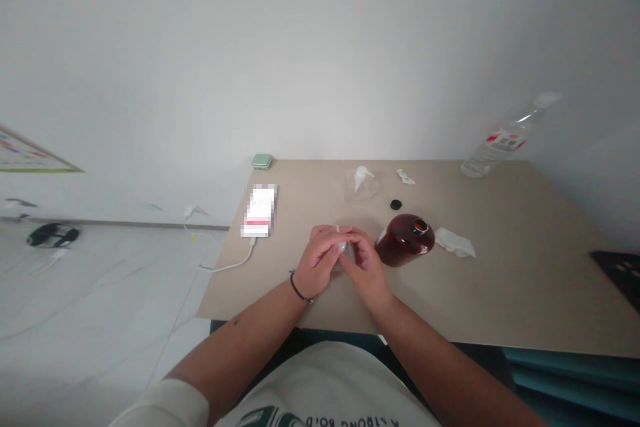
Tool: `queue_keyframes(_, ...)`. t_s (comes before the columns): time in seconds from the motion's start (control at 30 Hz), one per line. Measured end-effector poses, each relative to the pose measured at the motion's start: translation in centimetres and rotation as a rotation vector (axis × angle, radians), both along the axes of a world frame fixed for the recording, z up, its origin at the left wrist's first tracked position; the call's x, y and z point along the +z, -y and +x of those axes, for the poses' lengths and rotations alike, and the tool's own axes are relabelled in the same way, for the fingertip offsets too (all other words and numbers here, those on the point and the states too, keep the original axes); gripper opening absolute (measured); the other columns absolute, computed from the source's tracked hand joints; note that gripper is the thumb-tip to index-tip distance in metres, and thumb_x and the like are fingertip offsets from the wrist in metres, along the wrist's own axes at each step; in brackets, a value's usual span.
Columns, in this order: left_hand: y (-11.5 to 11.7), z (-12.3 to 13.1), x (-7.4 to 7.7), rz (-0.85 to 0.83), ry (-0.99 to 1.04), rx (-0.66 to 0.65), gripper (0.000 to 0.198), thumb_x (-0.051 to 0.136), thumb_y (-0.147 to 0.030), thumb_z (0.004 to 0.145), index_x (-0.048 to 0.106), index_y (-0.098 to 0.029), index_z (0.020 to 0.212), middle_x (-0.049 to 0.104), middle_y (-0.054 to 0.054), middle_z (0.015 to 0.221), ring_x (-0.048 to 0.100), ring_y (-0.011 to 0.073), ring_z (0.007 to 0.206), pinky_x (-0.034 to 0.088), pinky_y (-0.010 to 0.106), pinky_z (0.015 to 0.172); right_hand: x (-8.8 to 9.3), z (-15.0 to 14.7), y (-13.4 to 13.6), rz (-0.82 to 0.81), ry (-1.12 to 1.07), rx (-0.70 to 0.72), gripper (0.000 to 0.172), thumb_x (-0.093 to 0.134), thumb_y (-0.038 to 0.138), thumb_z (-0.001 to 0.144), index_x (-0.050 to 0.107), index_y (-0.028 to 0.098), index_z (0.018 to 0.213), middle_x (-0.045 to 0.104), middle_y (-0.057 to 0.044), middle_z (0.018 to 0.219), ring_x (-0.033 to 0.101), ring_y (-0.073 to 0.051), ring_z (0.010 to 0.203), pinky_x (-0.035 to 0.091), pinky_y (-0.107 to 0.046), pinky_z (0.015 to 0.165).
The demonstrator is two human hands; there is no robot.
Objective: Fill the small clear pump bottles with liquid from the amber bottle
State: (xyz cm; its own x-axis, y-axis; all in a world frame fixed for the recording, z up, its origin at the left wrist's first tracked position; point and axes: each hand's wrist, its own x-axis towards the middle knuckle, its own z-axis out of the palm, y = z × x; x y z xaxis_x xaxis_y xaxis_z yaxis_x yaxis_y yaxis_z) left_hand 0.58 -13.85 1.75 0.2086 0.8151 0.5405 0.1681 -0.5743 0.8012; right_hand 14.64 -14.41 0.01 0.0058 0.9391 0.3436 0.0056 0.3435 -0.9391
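Your left hand curls its fingers around a small clear object, partly hidden, over the near side of the tabletop; your right hand pinches it opposite. Probably light and smooth, it wants gentle pressure on its sides. The dark red bottle, just right, looks heavier.

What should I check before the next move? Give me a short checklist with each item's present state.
1. Left hand and right hand on the small clear item: ok, both closed around it.
2. Full shape of that item: cannot tell, mostly hidden.
3. Red-brown bottle upright: ok, standing beside the right hand.
4. Bottle mouth covered: not ok, it is open.
5. Black disc in view: ok, on the table, apart from the bottle.
6. White piece out of the clear plastic: cannot tell.
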Motion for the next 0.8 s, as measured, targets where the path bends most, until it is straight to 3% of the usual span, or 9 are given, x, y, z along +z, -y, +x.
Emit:
queue_keyframes(0.1, -0.01, -0.02, -0.12, 0.005, -0.005, 0.019, 0.033, 0.043, -0.034, 0.103, 0.069, -0.025, 0.121, 0.071, 0.009, 0.127, 0.059, 0.0235, 0.115, 0.042, 0.046, 0.104, 0.06, 0.07, -0.01, 0.005, 0.044, 0.018, 0.020, 0.066, 0.034, 0.088, 0.070, 0.030, 0.108, 0.066, -0.007, 0.121, 0.060, -0.025, 0.119, 0.044, -0.048, 0.108)
queue_keyframes(0.3, -0.01, 0.04, -0.16, 0.015, -0.017, 0.025, 0.034, 0.043, -0.035, 0.103, 0.070, -0.025, 0.120, 0.071, 0.009, 0.125, 0.060, 0.0239, 0.115, 0.042, 0.046, 0.104, -0.24, -0.15, -0.12, -0.008, -0.030, -0.023, 0.020, 0.074, 0.037, 0.081, 0.065, 0.027, 0.096, 0.066, -0.007, 0.117, 0.062, -0.025, 0.113, 0.048, -0.046, 0.103)
queue_keyframes(0.47, -0.01, -0.01, -0.09, 0.036, -0.015, 0.029, 0.033, 0.042, -0.034, 0.104, 0.069, -0.025, 0.120, 0.072, 0.009, 0.124, 0.061, 0.0233, 0.114, 0.041, 0.046, 0.105, 0.10, 0.12, -0.01, 0.012, 0.038, 0.029, 0.020, 0.065, 0.033, 0.089, 0.070, 0.030, 0.108, 0.066, -0.007, 0.121, 0.060, -0.024, 0.118, 0.044, -0.047, 0.108)
queue_keyframes(0.67, 0.05, -0.02, 0.06, 0.040, -0.005, 0.019, 0.032, 0.043, -0.033, 0.103, 0.069, -0.026, 0.121, 0.072, 0.008, 0.123, 0.059, 0.0232, 0.115, 0.041, 0.045, 0.104, -0.40, -0.01, -0.09, 0.006, -0.018, -0.026, 0.017, 0.074, 0.032, 0.082, 0.065, 0.028, 0.095, 0.066, -0.006, 0.116, 0.063, -0.024, 0.111, 0.049, -0.045, 0.101)
queue_keyframes(0.8, 0.05, -0.04, 0.12, 0.017, -0.016, 0.011, 0.034, 0.042, -0.035, 0.104, 0.070, -0.025, 0.122, 0.071, 0.009, 0.125, 0.059, 0.0240, 0.114, 0.040, 0.046, 0.105, 0.11, 0.15, 0.03, 0.023, 0.029, 0.021, 0.019, 0.066, 0.032, 0.088, 0.068, 0.030, 0.107, 0.065, -0.006, 0.119, 0.060, -0.024, 0.116, 0.045, -0.045, 0.106)
